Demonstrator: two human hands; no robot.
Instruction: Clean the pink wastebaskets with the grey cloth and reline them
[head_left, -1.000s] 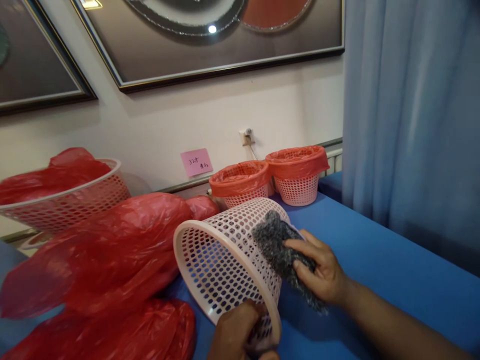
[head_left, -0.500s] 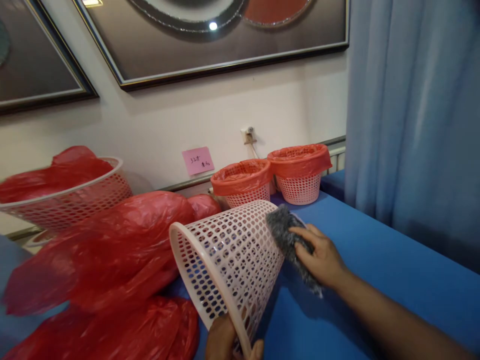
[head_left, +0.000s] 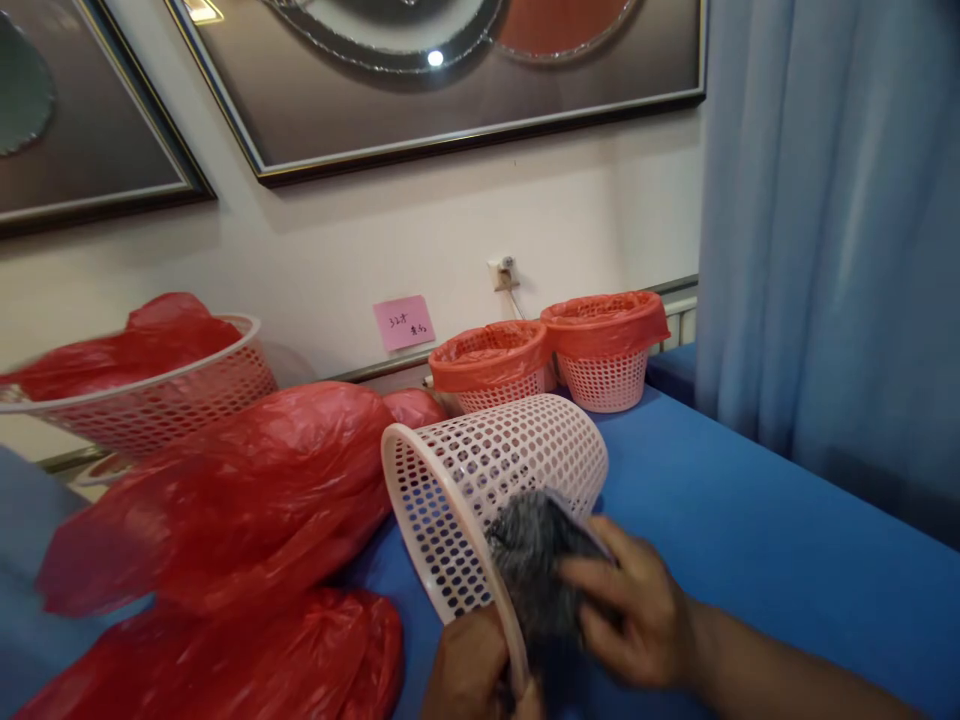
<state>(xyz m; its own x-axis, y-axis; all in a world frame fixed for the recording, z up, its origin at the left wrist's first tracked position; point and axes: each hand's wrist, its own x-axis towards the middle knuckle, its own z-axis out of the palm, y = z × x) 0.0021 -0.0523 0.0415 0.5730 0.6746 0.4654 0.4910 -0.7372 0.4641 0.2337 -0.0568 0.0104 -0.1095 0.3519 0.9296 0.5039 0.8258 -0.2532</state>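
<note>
A white perforated plastic basket (head_left: 517,440) lies tilted on its side above the blue surface, its mouth facing left and toward me. My left hand (head_left: 476,665) is closed around the lower part of its rim, with the fingers partly inside. In my right hand (head_left: 637,605) is a grey fuzzy cloth (head_left: 536,550), pressed against the outer wall of the basket near the rim. Motion blurs the cloth and the right fingers a little.
Red plastic bags (head_left: 247,480) heap up on the left. Behind them stands a larger white basket (head_left: 150,400) with red plastic inside. Two small baskets with red liners, a nearer one (head_left: 491,360) and a farther one (head_left: 606,345), stand by the wall. A blue curtain (head_left: 817,250) hangs at right.
My right hand has moved the cloth from the basket's base end down and left along its side to near the rim. The basket has shifted slightly right and turned.
</note>
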